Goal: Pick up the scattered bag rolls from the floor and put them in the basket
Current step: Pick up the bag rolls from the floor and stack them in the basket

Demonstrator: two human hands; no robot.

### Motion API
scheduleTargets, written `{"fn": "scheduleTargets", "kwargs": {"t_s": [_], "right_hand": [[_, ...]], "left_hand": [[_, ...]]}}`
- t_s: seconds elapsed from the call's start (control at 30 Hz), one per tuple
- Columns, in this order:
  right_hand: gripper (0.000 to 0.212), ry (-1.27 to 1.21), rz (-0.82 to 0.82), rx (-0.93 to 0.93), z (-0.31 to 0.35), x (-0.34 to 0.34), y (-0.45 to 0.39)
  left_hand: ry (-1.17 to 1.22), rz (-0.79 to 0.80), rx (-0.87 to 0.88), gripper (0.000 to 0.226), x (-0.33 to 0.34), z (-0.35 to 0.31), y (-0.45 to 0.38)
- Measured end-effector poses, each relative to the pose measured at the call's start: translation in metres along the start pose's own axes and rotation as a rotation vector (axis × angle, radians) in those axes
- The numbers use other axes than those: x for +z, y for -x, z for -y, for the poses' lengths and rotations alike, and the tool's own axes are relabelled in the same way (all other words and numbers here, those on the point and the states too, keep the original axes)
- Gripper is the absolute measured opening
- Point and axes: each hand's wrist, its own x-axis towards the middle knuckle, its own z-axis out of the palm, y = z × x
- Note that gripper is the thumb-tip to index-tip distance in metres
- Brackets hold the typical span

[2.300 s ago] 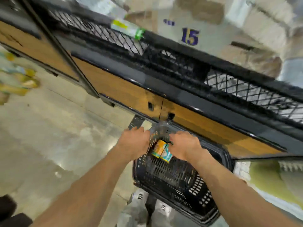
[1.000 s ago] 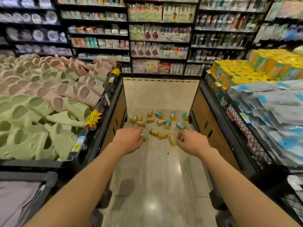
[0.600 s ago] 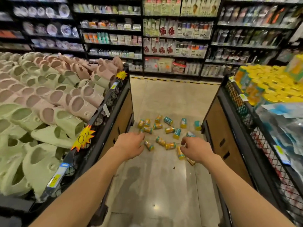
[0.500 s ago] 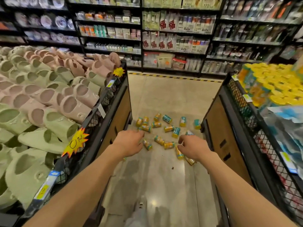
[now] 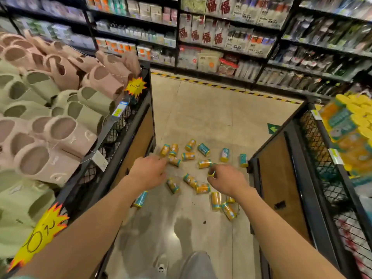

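Two display bins frame my view now, where a couple of seconds back I had only the black basket under both hands and two rolls going into it; the basket is out of sight at this moment, somewhere behind me I judge. The left bin (image 5: 128, 125) is heaped with pink and green slippers (image 5: 60, 109), the right bin (image 5: 298, 158) carries yellow packs (image 5: 350, 125), and between them runs the tiled floor (image 5: 201, 109) up to the back shelves (image 5: 221, 37). Since half a second ago the aisle has grown in the frame and the pile sits nearer, so I read it as me walking in for the next load, with most of the job undone. The bag rolls (image 5: 204, 164), orange and teal, lie scattered on the tiles, near twenty by my rough count, a few touching, others well apart, one stray (image 5: 140, 198) near the foot of the left bin. My left hand (image 5: 150, 171) reaches forward with fingers loosely curled and holding nothing, its tips near a roll (image 5: 174, 161). My right hand (image 5: 227, 180) is curled too; something small and yellow-green shows at its fingertips, but whether that is gripped or merely lying behind them I cannot tell. Next I must stoop, since both hands hang well above the tiles.
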Motion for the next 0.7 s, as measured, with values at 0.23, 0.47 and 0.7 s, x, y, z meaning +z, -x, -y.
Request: {"fn": "scheduleTargets", "kwargs": {"t_s": [0.23, 0.47, 0.7], "right_hand": [[0.036, 0.021, 0.112, -0.157, 0.000, 0.000, -0.113], [0.034, 0.047, 0.211, -0.308, 0.002, 0.017, -0.212], [0.036, 0.077, 0.298, -0.334, -0.001, 0.067, -0.284]], "left_hand": [[0.070, 0.072, -0.173, 0.030, 0.008, 0.026, -0.055], [0.064, 0.203, -0.370, 0.029, 0.044, 0.042, -0.097], [0.087, 0.315, -0.439, 0.033, 0.110, 0.062, -0.133]]}}
